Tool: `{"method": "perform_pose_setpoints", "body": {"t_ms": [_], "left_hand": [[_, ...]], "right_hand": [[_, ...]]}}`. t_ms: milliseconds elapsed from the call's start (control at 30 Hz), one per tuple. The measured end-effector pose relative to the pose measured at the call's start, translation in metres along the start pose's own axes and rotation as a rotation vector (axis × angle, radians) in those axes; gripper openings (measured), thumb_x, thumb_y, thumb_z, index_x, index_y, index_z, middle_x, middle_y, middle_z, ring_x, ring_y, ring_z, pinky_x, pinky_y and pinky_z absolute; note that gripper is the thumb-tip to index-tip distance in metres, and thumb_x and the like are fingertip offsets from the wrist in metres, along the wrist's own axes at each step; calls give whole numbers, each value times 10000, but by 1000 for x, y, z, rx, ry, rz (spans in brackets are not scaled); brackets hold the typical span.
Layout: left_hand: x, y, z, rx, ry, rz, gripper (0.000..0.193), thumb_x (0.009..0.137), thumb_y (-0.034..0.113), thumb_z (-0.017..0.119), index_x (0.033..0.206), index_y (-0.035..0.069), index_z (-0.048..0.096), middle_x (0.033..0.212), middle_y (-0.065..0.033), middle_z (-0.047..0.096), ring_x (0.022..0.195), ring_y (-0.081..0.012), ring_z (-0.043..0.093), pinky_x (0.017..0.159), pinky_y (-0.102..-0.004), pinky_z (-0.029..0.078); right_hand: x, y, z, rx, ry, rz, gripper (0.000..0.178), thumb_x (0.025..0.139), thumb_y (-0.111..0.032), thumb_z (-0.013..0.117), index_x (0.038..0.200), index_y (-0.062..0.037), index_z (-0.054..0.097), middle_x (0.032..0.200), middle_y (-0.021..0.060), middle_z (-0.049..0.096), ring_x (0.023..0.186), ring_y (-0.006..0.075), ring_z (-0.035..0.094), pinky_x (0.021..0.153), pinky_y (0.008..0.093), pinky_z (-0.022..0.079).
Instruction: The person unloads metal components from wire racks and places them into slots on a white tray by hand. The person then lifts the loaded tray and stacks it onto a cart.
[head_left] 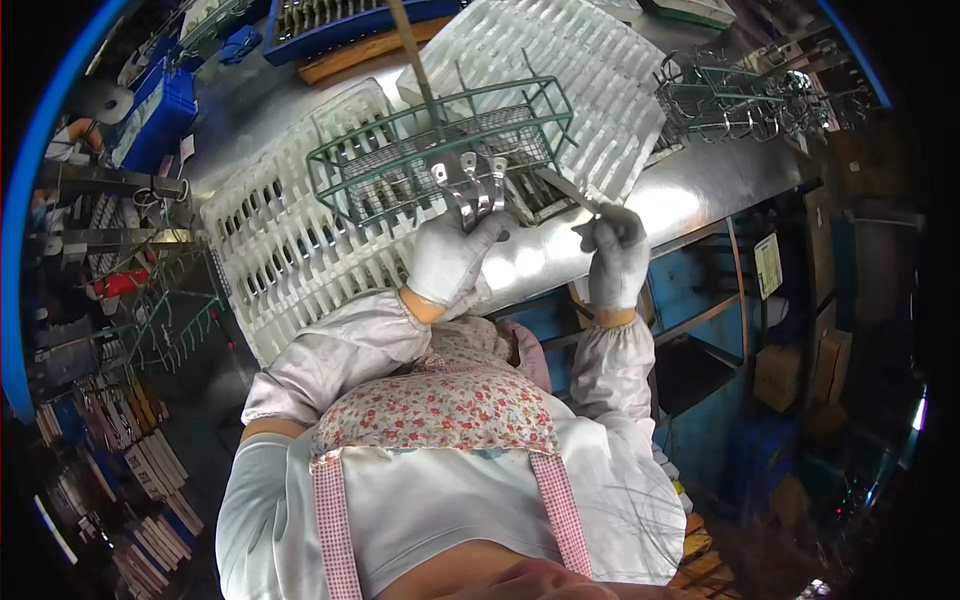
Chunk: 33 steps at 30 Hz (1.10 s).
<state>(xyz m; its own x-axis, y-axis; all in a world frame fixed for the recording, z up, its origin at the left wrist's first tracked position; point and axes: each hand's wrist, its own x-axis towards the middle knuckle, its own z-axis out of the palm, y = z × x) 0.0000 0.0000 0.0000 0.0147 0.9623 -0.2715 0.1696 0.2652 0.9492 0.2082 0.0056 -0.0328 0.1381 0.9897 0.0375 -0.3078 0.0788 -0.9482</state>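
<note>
My left hand (448, 258), in a pale glove, is closed around several shiny curved metal handles (498, 182), whose flat ends with a hole each fan out above the fingers. To its right, my gloved right hand (618, 258) pinches a slim metal strip (568, 188) that points up and left toward a green wire rack (345, 152). The strip's exact kind does not show. This rack has a mesh bottom and a brown upright rod (415, 62), and rests over white slotted trays. Beneath my left forearm lies the left white tray (225, 225), with metal pieces in its slots.
Another white slotted tray (560, 65) lies behind the rack on the steel table (690, 200). A blue crate (283, 42) of metal pieces sits at the far edge. Wire racks with hooks (735, 105) stand at the right, and green hooked racks (165, 320) at the left.
</note>
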Motion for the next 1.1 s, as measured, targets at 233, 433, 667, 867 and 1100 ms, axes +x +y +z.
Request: {"method": "perform_pose_setpoints", "body": {"t_ms": [233, 433, 667, 867, 1100], "left_hand": [[34, -10, 4, -10, 126, 32, 233, 831, 141, 619, 964, -51, 619, 888, -96, 663, 732, -134, 629, 657, -223, 478], [40, -17, 6, -59, 214, 39, 227, 836, 143, 615, 960, -46, 619, 865, -88, 663, 719, -127, 623, 656, -223, 476], [44, -28, 12, 88, 273, 38, 232, 827, 164, 631, 964, -23, 628, 830, -71, 667, 713, -104, 611, 649, -219, 469], [47, -24, 21, 253, 293, 79, 222, 805, 198, 655, 926, 12, 660, 778, -59, 671, 661, -90, 598, 613, -222, 465], [51, -15, 38, 240, 427, 297, 344, 749, 354, 678, 713, 15, 634, 575, -143, 594, 508, -293, 592, 477, -351, 457]], "right_hand": [[69, 11, 10, -53, -37, -53, 154, 828, -8, 568, 980, 1, 543, 755, 68, 593, 587, 97, 497, 534, 210, 407], [92, 24, 27, 19, -132, -24, 146, 841, -15, 565, 985, -18, 546, 725, 45, 582, 548, 73, 471, 477, 187, 370], [99, 28, 21, -5, -83, -21, 153, 845, -39, 574, 994, -15, 549, 729, 55, 585, 576, 85, 488, 519, 193, 379], [109, 19, 12, -35, -46, -86, 157, 852, -45, 566, 997, 10, 542, 727, 77, 580, 596, 106, 505, 544, 206, 394], [114, 14, 2, -109, -48, -67, 160, 851, -55, 574, 997, 5, 550, 715, 74, 583, 594, 104, 510, 551, 209, 402]]}}
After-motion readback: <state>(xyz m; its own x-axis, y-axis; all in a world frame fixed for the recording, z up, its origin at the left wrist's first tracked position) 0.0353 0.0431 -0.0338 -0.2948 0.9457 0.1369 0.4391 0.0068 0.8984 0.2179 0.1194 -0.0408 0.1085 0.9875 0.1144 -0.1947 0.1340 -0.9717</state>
